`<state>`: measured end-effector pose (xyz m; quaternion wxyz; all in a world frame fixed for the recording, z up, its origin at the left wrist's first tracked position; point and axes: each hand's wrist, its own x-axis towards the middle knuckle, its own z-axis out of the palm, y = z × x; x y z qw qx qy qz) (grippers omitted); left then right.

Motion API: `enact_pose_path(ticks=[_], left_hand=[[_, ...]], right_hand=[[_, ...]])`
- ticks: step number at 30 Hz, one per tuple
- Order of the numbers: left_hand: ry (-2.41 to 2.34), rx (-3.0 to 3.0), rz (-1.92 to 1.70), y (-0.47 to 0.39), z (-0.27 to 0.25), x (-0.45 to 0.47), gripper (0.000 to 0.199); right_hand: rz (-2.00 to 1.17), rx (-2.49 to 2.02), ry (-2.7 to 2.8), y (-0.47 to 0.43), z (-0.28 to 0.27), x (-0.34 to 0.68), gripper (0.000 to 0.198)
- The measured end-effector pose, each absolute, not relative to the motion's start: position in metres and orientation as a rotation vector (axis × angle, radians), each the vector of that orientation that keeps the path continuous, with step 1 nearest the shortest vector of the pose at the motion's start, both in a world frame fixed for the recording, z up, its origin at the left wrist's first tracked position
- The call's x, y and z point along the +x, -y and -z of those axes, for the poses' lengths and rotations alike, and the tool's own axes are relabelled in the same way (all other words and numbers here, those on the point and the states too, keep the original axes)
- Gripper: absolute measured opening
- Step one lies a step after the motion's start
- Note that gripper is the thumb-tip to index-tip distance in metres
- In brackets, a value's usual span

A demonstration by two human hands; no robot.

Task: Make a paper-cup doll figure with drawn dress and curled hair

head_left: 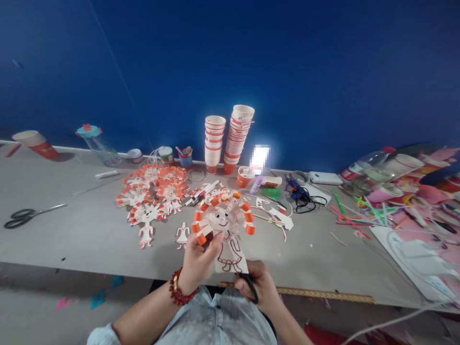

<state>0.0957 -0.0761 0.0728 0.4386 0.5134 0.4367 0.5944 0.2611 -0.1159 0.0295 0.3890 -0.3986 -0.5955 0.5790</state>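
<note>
Between thumb and fingers, my left hand [201, 256] grips a paper cup doll [220, 221]. The doll has a smiling drawn face, curled strips with orange ends around its head, and a dress drawn on white paper below. My right hand [261, 283] is closed around the black handle of a pair of scissors [253, 289]. Their blades sit at the lower edge of the doll's paper and are mostly hidden behind it. To the left lie a cut-out paper dress body [183, 235] and a pile of similar finished-looking dolls [146, 215].
Two tall stacks of paper cups [214, 143] stand by the blue wall. A second pair of scissors [32, 213] lies far left. A glue gun [295, 188] with a coiled cord, paper scraps [283, 218] and a bottle [366, 165] are to the right, near colourful pink clutter [413, 211].
</note>
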Motion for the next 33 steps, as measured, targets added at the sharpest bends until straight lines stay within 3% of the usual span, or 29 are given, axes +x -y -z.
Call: enact_pose_path(ticks=[10,21,33], left_hand=[[-1.038,1.149,-1.435,0.077,-0.074,0.096,0.024],[-1.060,1.069,-1.230,0.065,-0.083,0.081,0.037],[-0.974,1.177,-1.004,0.046,-0.093,0.050,0.030]], right_hand=[[-1.373,-1.157,1.620,0.115,-0.034,0.265,0.069],[-1.741,-1.240,1.532,0.121,-0.036,0.307,0.065],[-1.965,-1.259,1.728,0.105,-0.085,0.354,0.064]])
